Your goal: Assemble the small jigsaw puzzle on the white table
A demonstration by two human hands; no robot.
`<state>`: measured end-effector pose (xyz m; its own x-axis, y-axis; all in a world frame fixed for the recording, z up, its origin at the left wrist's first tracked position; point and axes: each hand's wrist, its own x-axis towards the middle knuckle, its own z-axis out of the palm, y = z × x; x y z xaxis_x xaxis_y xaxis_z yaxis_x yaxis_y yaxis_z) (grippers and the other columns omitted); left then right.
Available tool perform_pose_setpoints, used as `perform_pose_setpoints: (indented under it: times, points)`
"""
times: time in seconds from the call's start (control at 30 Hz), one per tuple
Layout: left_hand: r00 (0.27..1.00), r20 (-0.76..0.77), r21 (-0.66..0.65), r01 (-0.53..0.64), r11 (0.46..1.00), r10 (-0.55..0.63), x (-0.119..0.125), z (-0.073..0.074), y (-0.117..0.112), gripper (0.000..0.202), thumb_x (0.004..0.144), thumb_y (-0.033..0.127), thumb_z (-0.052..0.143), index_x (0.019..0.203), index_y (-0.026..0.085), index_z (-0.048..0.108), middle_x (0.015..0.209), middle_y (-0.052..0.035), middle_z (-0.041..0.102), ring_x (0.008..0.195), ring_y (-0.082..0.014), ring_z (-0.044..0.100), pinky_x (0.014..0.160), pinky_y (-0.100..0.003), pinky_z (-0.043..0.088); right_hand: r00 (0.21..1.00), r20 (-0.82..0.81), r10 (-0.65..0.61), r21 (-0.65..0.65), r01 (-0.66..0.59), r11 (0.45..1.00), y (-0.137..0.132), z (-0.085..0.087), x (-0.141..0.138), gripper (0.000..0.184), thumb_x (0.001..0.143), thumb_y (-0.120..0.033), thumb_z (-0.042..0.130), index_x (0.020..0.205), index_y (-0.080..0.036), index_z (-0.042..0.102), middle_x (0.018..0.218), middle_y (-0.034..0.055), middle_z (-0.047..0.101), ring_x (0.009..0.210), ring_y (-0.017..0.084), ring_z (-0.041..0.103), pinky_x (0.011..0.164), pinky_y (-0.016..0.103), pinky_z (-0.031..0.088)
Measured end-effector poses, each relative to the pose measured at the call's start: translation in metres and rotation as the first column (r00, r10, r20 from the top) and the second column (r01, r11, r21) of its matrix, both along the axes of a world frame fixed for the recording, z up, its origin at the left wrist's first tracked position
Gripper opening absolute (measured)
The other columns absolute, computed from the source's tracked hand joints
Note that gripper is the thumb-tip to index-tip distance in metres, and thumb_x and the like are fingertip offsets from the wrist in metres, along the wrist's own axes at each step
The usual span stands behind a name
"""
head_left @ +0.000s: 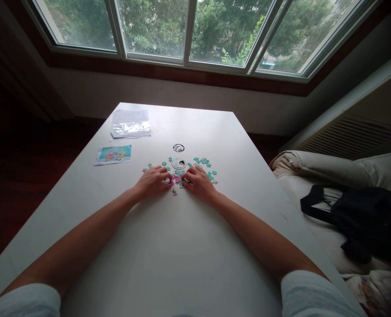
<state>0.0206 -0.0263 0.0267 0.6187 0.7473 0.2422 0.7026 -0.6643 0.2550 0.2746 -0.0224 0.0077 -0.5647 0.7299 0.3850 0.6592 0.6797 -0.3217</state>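
Ahead, at twelve o'clock, jigsaw pieces (pixel 176 178), probably light and stiff, invite edge pinching; left hand (pixel 153 182) and right hand (pixel 199 182) curled, grips indiscernible.

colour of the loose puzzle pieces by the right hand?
Mostly teal-green puzzle pieces; best seen in the head view.

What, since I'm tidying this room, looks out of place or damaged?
Nothing looks clearly spilled or damaged. The black bag-like item slumped untidily on the pale sofa, strap splayed toward the table, stands out most. Jigsaw pieces lie loosely scattered.
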Motion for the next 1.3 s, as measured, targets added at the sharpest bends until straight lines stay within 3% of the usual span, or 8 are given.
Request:
perform_pose_setpoints:
  times: [0.63, 1.0, 1.3]
  points:
    - [0.985, 0.087, -0.241, -0.125, 0.962, 0.150, 0.014, 0.001, -0.010, 0.006, 0.088, 0.028, 0.063, 0.091, 0.022, 0.062, 0.091, -0.0026, 0.061, 0.091, -0.0214, 0.057, 0.080, -0.033, 0.044, 1.000, 0.001, -0.007, -0.004, 0.007, 1.000, -0.001, 0.000, 0.000, 0.011, 0.093, -0.027, 0.064, 0.101, -0.025, 0.070, 0.101, 0.0070, 0.063, 0.101, 0.025, 0.050, 0.093, 0.040, 0.043]
    - [0.976, 0.108, -0.123, -0.178, 0.976, 0.191, 0.021, -0.011, -0.006, 0.010, 0.090, 0.031, 0.064, 0.094, 0.022, 0.064, 0.097, -0.0044, 0.062, 0.092, -0.0224, 0.056, 0.082, -0.035, 0.043, 1.000, -0.002, -0.006, -0.009, 0.006, 1.000, -0.001, 0.000, -0.001, 0.011, 0.093, -0.027, 0.062, 0.101, -0.025, 0.070, 0.101, 0.0068, 0.063, 0.101, 0.025, 0.050, 0.093, 0.040, 0.043]
    - [0.972, 0.101, -0.074, -0.203, 0.976, 0.210, 0.024, -0.010, -0.007, 0.013, 0.092, 0.034, 0.062, 0.094, 0.023, 0.068, 0.095, -0.0044, 0.063, 0.089, -0.0214, 0.056, 0.083, -0.035, 0.043, 1.000, 0.004, -0.008, -0.018, 0.008, 1.000, 0.000, 0.000, 0.000, 0.012, 0.093, -0.028, 0.063, 0.102, -0.025, 0.070, 0.102, 0.0070, 0.063, 0.102, 0.025, 0.049, 0.093, 0.041, 0.043]
